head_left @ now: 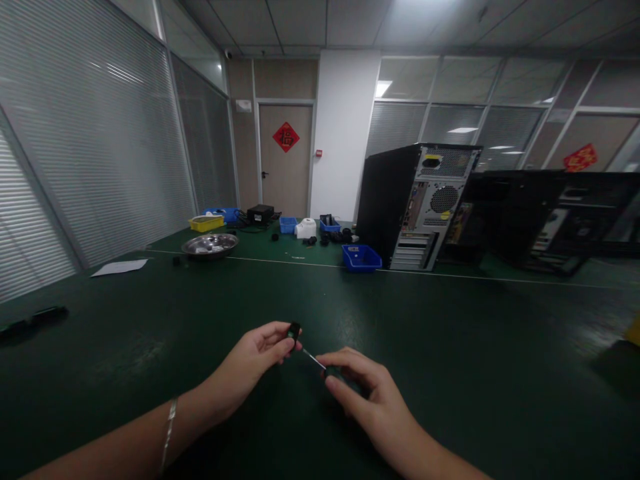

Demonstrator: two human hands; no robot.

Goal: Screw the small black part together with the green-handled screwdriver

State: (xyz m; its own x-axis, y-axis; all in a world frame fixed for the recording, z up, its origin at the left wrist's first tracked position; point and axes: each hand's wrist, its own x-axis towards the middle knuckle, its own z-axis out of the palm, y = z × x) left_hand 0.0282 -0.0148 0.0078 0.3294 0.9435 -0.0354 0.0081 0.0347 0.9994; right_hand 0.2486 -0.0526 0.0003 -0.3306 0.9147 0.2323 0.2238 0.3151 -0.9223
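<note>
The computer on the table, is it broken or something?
It looks opened rather than broken. The computer tower stands with its back toward the camera, and the case beside it seems to show its insides. Nothing looks spilled. The left hand and right hand hold a small tool.

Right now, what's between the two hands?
In the head view, a thin metal shaft spans the gap from the small black piece pinched by the left hand to the right hand; below is green table.
</note>
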